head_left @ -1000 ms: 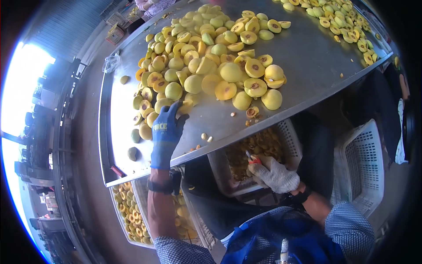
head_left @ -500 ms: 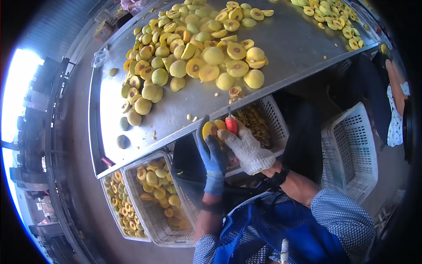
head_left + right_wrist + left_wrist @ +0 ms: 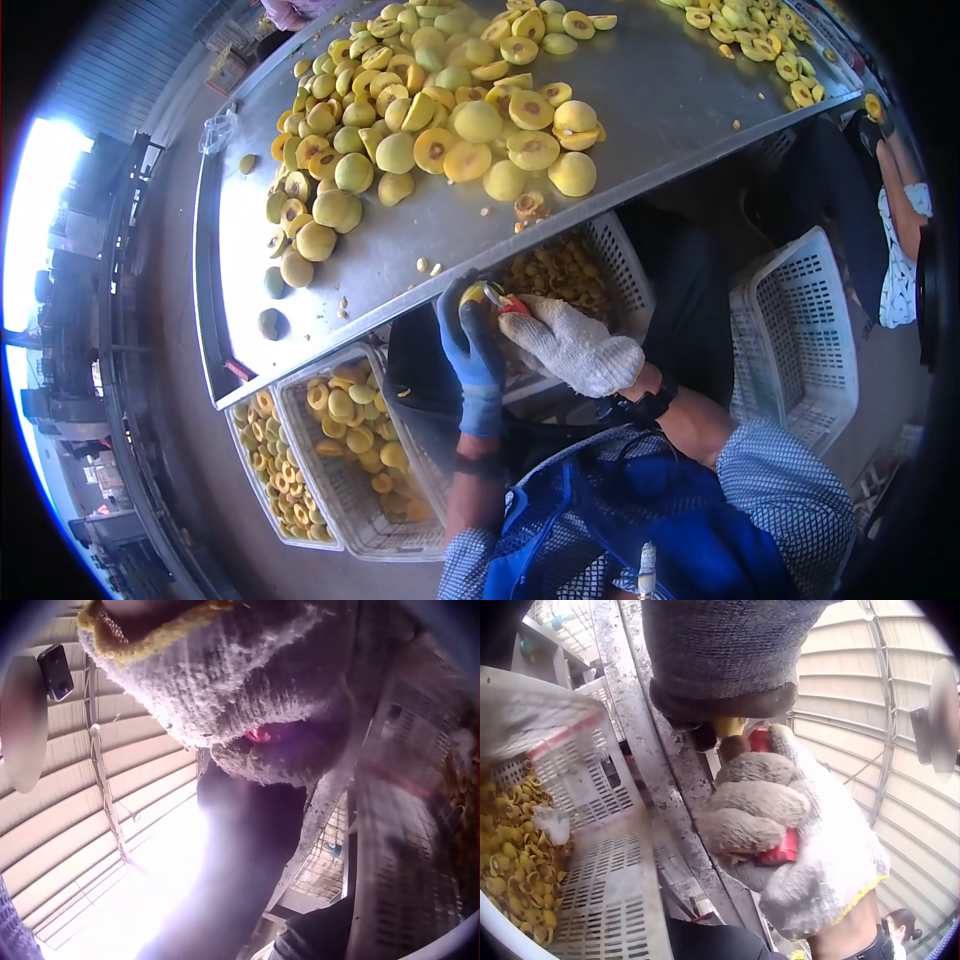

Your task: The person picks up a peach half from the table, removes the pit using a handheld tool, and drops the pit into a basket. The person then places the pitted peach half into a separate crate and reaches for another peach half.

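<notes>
My left hand [image 3: 472, 350], in a blue glove, holds a yellow peach half [image 3: 478, 292] just off the table's front edge; the fingers hide most of it. My right hand [image 3: 580, 345], in a white knitted glove, grips a red-handled pitting tool [image 3: 514, 305]. Its metal tip is right at the fruit. In the left wrist view, the right hand's fingers curl around the red handle [image 3: 781, 850]. A large heap of peach halves [image 3: 395, 152] lies on the metal table [image 3: 650, 110] beyond both hands.
Below the hands stands a crate [image 3: 628, 262] of pits and scraps. Two crates to the left hold peach halves, one a white crate [image 3: 400, 540]. Stacked white crates [image 3: 800, 330] stand at right, near another person's arm [image 3: 900, 195]. Another peach heap [image 3: 770, 40] lies at the table's far right.
My left hand has come from the heap to the table's front edge with a peach half. The right hand has brought the pitting tool up to it, and its tip has now turned onto the fruit.
</notes>
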`<state>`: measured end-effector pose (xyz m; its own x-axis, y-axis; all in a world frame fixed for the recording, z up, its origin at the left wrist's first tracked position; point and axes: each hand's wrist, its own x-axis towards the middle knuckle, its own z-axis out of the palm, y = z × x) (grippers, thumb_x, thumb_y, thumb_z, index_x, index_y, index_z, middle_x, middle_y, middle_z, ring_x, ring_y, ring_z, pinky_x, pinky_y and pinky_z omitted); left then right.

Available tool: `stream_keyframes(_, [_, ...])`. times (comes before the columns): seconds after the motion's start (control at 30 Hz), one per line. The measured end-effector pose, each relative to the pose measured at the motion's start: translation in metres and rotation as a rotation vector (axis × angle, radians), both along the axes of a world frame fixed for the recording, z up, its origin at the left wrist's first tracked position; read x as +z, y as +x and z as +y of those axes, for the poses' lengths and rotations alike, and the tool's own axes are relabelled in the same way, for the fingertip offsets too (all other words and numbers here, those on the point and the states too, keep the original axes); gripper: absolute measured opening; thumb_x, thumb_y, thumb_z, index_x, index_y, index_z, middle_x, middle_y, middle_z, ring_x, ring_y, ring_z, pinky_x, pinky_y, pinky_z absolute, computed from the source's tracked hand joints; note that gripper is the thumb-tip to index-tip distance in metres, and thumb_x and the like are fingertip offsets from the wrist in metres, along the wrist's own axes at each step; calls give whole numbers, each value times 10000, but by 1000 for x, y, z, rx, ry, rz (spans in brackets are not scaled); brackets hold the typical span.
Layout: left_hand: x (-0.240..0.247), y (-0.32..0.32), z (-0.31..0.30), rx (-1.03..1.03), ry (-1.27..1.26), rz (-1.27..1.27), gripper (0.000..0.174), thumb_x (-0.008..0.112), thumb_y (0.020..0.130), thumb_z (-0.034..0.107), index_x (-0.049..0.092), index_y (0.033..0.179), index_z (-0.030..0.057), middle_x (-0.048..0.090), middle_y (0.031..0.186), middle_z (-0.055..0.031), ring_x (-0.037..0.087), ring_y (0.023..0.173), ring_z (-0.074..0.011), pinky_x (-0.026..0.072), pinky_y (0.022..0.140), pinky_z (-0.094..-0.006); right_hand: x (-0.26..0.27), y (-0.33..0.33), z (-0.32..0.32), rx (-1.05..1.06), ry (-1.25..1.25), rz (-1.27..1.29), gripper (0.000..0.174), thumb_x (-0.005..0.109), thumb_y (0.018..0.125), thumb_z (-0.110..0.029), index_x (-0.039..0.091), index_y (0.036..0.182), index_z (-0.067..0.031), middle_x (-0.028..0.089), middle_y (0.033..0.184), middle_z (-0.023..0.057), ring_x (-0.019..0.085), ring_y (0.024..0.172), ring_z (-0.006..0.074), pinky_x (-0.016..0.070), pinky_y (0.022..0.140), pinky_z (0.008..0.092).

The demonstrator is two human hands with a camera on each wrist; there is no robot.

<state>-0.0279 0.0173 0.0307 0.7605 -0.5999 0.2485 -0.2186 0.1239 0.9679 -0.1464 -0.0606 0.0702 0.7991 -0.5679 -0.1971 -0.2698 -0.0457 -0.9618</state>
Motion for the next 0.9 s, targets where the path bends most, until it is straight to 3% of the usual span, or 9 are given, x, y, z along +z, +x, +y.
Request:
stream_keyframes(0.03, [-2,1,0,-2,9,-26,463,434,1032,372,568,1236,-21,601,1236,-126,557,1129,-219,420,1009,-351,0,0,-2,11,82,-27,467,533,972,-488,597,1130,-53,659,757,161,646,612,317,500,535,393])
stream_keyframes(0.13, [-7,3,3,-8,51,-109,437,455,1026,352,573,1228,-16,607,1204,-119,557,1121,-218,429,995,-349,21,-8,-8,43,663,9,412,552,979,-465,610,1134,-88,583,677,17,526,505,129,408,451,255])
stream_keyframes(0.23, [-11,4,3,-4,73,-157,414,461,1028,341,581,1208,-13,613,1150,-107,561,1094,-206,443,966,-334,20,-11,-13,35,875,-26,367,565,982,-443,613,1160,-125,490,656,-66,407,495,16,316,422,189])
stream_keyframes(0.33, [-15,0,-2,27,12,0,392,455,1034,333,592,1165,-10,623,1085,-86,575,1022,-175,461,914,-314,7,-7,-11,25,810,7,385,562,978,-446,624,1134,-100,605,701,13,560,521,142,426,463,267])
stream_keyframes(0.43, [-14,-7,-6,70,-35,248,378,448,1040,329,599,1122,-7,629,1034,-68,581,945,-140,469,864,-295,-16,1,4,-13,-64,-24,420,578,949,-470,639,1072,-74,667,728,133,650,603,309,497,545,392])
stream_keyframes(0.53, [-13,-8,-11,91,-63,312,370,447,1042,327,600,1098,-6,630,1001,-59,580,898,-123,470,833,-283,-10,-1,5,-19,-166,35,406,578,948,-427,646,1091,-53,686,854,218,659,815,438,525,692,478])
stream_keyframes(0.7, [-6,-10,-12,105,-10,350,380,441,1041,330,617,1064,-5,638,959,-56,585,875,-126,478,802,-282,-18,2,7,-38,-217,49,405,584,940,-432,645,1083,-58,674,813,222,649,773,443,520,652,489])
stream_keyframes(0.8, [-12,-6,-10,57,56,382,405,436,1038,376,625,1048,18,630,968,-47,576,890,-99,476,771,-239,-15,-1,10,-18,-207,101,402,586,939,-435,636,1071,-58,673,832,223,646,790,445,523,656,486])
stream_keyframes(0.9, [-8,-1,-9,-9,118,247,450,424,1041,398,649,1023,7,656,932,-57,598,837,-104,484,740,-244,-25,-4,13,-15,-192,75,388,592,941,-436,627,1045,-64,672,860,216,646,814,437,526,666,473])
